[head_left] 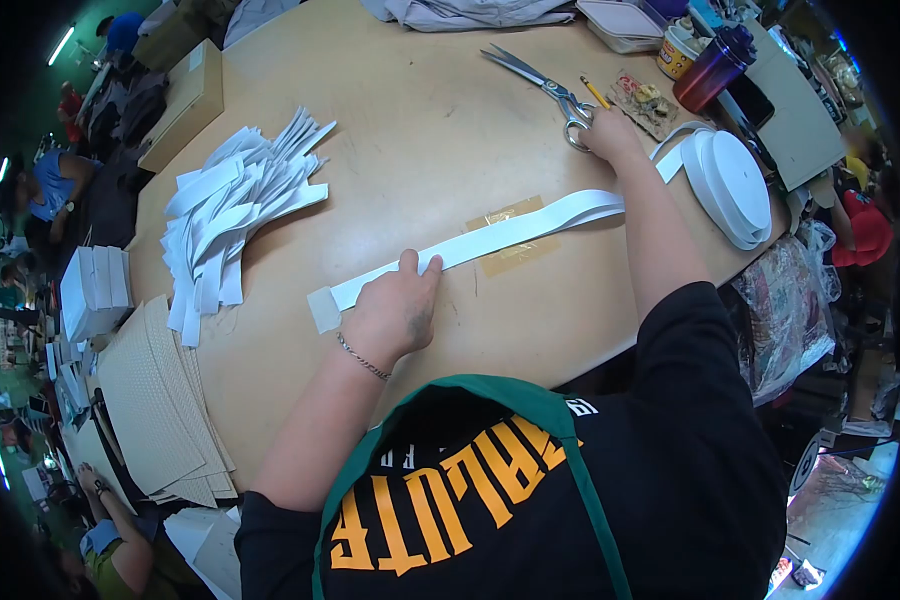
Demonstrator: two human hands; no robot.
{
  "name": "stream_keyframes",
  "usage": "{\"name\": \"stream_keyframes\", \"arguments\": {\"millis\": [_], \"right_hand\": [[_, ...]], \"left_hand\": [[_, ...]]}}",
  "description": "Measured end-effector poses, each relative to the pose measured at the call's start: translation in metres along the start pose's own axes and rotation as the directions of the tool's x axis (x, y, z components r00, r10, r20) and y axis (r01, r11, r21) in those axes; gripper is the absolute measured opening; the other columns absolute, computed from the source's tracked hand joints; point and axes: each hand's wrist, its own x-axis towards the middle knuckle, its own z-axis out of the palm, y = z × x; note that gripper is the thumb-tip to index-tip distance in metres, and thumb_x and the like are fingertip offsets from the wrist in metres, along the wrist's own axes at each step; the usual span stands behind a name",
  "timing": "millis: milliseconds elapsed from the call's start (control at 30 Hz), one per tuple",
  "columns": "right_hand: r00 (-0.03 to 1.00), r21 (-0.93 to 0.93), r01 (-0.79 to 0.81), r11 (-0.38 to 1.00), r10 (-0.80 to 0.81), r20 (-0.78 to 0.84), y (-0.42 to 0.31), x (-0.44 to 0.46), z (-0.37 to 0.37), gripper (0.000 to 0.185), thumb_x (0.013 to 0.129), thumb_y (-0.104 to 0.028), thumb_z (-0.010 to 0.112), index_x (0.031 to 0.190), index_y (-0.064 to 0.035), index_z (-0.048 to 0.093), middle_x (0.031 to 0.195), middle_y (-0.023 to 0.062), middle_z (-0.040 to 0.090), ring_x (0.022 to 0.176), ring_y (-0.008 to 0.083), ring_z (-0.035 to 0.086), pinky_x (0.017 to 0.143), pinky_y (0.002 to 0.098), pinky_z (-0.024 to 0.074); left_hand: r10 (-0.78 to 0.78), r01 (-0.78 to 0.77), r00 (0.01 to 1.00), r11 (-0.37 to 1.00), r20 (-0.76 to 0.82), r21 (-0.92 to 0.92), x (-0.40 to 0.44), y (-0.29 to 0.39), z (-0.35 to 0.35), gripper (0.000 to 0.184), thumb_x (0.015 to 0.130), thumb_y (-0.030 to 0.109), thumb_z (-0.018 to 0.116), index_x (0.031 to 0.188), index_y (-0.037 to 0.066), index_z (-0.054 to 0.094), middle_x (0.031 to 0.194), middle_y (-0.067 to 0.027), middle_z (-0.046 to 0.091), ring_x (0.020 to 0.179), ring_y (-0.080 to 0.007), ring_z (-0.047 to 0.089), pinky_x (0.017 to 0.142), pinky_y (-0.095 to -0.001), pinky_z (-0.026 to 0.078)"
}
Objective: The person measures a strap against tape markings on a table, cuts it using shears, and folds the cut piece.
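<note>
A white elastic band stretches flat across the table, its left end against a pale tape piece. My left hand rests on it near that end, fingers apart and fingertips pressing it down. Toward the right the band lifts in a loop, passes behind my right forearm and leads to a large white roll. My right hand has its fingers around the handles of metal scissors, whose blades point away to the upper left. Brown tape is stuck on the table under the band.
Cut white strips lie piled at left, beside white stacks and beige sheets. A pencil, a red-purple bottle, a yellow cup and a phone are at upper right. Other people sit at far left.
</note>
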Motion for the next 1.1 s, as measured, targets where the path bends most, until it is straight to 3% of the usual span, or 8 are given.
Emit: {"name": "stream_keyframes", "arguments": {"millis": [233,433,533,667,733,767,900,1100], "right_hand": [[0.985,-0.115,-0.092,0.989,0.107,0.135,-0.022,0.001,-0.017,0.032,0.078,-0.020,0.058,0.106,-0.0059,0.065,0.109,0.0149,0.064,0.100,0.0274,0.061,0.086,0.0368,0.0489],[0.985,-0.030,-0.034,0.999,0.039,0.166,-0.012,0.003,-0.031,0.033,0.079,-0.029,0.063,0.101,-0.0041,0.066,0.095,0.0141,0.067,0.090,0.0277,0.064,0.078,0.0377,0.0497],[0.999,0.324,0.038,0.945,-0.042,0.004,0.006,-0.038,-0.030,0.031,0.078,-0.032,0.067,0.087,-0.0027,0.064,0.076,0.0104,0.065,0.073,0.0231,0.063,0.066,0.0349,0.0488],[0.978,0.734,-0.130,0.666,-0.035,0.205,-0.011,-0.165,-0.056,0.023,0.078,-0.024,0.069,0.081,-0.0045,0.056,0.063,0.0012,0.051,0.059,0.0090,0.052,0.053,0.0253,0.0421],[0.912,0.753,-0.265,0.603,-0.096,0.398,-0.005,-0.228,-0.056,0.016,0.080,-0.017,0.063,0.086,-0.0038,0.056,0.066,0.0005,0.053,0.060,0.0092,0.052,0.056,0.0247,0.0426],[0.862,0.830,-0.242,0.503,-0.282,0.422,0.004,-0.254,-0.055,0.015,0.082,-0.016,0.059,0.089,-0.0034,0.055,0.068,0.0002,0.053,0.063,0.0089,0.052,0.060,0.0253,0.0439],[0.679,0.748,-0.482,0.457,-0.346,0.648,0.005,-0.332,-0.038,0.025,0.089,-0.029,0.054,0.090,-0.0046,0.052,0.068,0.0000,0.052,0.065,0.0093,0.052,0.060,0.0250,0.0444],[0.600,0.708,-0.509,0.489,-0.389,0.699,0.001,-0.339,-0.033,0.042,0.088,-0.048,0.055,0.085,-0.0058,0.051,0.065,0.0016,0.054,0.057,0.0110,0.053,0.057,0.0257,0.0450]], "left_hand": [[0.015,-0.015,1.000,1.000,-0.007,0.004,0.000,-0.001,0.001,0.065,0.069,0.006,0.059,0.132,0.002,0.040,0.110,-0.0243,0.048,0.078,-0.0347,0.062,0.069,-0.0392,0.052],[-0.007,0.007,0.999,1.000,0.036,-0.003,-0.001,0.003,-0.005,0.068,0.069,0.005,0.059,0.133,0.003,0.038,0.110,-0.0242,0.048,0.079,-0.0349,0.062,0.069,-0.0400,0.052],[-0.017,0.018,0.998,1.000,0.056,-0.024,-0.001,0.004,-0.008,0.068,0.069,0.005,0.058,0.134,0.005,0.037,0.109,-0.0240,0.047,0.078,-0.0346,0.062,0.068,-0.0402,0.052],[0.020,-0.018,0.999,0.997,0.041,-0.069,0.000,0.000,-0.006,0.067,0.070,0.005,0.057,0.135,0.008,0.039,0.109,-0.0239,0.047,0.078,-0.0339,0.062,0.069,-0.0398,0.052],[0.034,-0.031,0.999,0.996,0.040,-0.081,0.001,-0.001,-0.005,0.065,0.071,0.004,0.056,0.134,0.009,0.040,0.110,-0.0239,0.047,0.078,-0.0337,0.062,0.071,-0.0392,0.052],[0.036,-0.032,0.998,0.996,0.041,-0.087,0.001,-0.002,-0.005,0.064,0.072,0.004,0.055,0.134,0.009,0.041,0.110,-0.0238,0.047,0.078,-0.0335,0.062,0.071,-0.0388,0.052],[0.049,-0.045,0.998,0.996,0.046,-0.074,0.001,-0.003,-0.007,0.062,0.073,0.004,0.054,0.134,0.008,0.042,0.111,-0.0235,0.046,0.081,-0.0330,0.062,0.075,-0.0377,0.052],[0.059,-0.055,0.996,0.996,0.062,-0.068,0.002,-0.004,-0.010,0.063,0.072,0.004,0.054,0.134,0.009,0.042,0.111,-0.0233,0.047,0.083,-0.0331,0.061,0.077,-0.0376,0.051]]}}
